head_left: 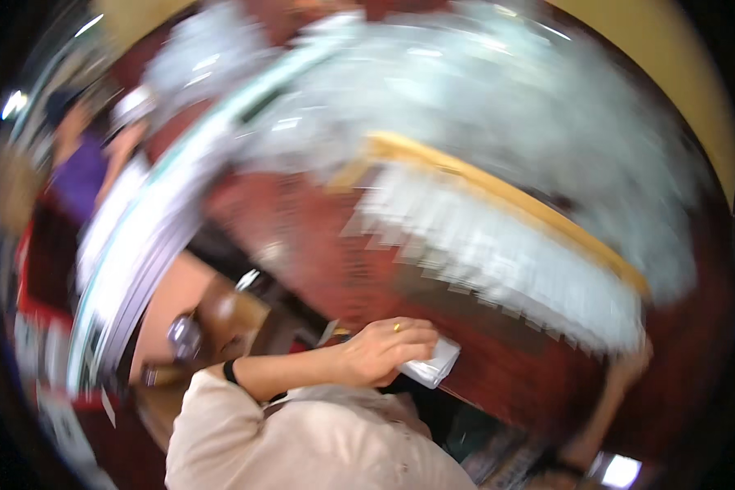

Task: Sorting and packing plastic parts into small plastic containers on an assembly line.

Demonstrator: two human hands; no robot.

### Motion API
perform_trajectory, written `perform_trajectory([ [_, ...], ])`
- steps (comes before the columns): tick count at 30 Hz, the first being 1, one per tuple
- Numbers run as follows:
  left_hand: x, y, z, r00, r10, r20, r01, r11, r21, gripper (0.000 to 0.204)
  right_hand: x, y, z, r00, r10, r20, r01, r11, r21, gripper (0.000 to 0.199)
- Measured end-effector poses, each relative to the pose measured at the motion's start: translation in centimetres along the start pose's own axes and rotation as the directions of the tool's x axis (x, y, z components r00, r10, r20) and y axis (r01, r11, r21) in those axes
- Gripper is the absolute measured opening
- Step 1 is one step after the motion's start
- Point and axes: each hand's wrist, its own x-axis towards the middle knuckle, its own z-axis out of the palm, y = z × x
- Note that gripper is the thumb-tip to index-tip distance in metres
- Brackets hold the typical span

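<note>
My left hand (pixel 388 351), with a ring on a finger and a dark band at the wrist, is closed around a small white, shiny packet (pixel 433 363) just in front of my body. Farther out, a long row of white, translucent upright pieces (pixel 498 257) stands against a wooden bar (pixel 506 196). What seems to be my right hand (pixel 631 359) reaches the right end of this row. Motion blur smears its fingers, so its grip is unclear. The row slants from far left to near right on a dark red table (pixel 343 278).
A large blurred heap of clear, plastic-like pieces (pixel 498 90) covers the table's far side. A pale, teal-edged panel (pixel 147 212) runs along the left. Beyond it is another person in purple (pixel 80 175). A lit screen (pixel 621 471) shows at lower right.
</note>
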Motion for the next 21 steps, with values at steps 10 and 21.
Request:
perform_trajectory([
  [10, -19.6, 5.8, -26.8, 0.559, 0.204, -0.804, 0.815, 0.043, 0.578, 0.040, 0.9, 10.8, 3.6, 0.856, -0.463, 0.229, 0.511, 0.823, -0.249, 0.045],
  [21, -13.9, -10.2, -33.4, 0.500, -0.270, -0.823, 0.751, -0.337, 0.568, 0.059, -6.6, 1.3, 2.6, 0.906, -0.365, 0.213, 0.409, 0.886, -0.220, 0.036],
])
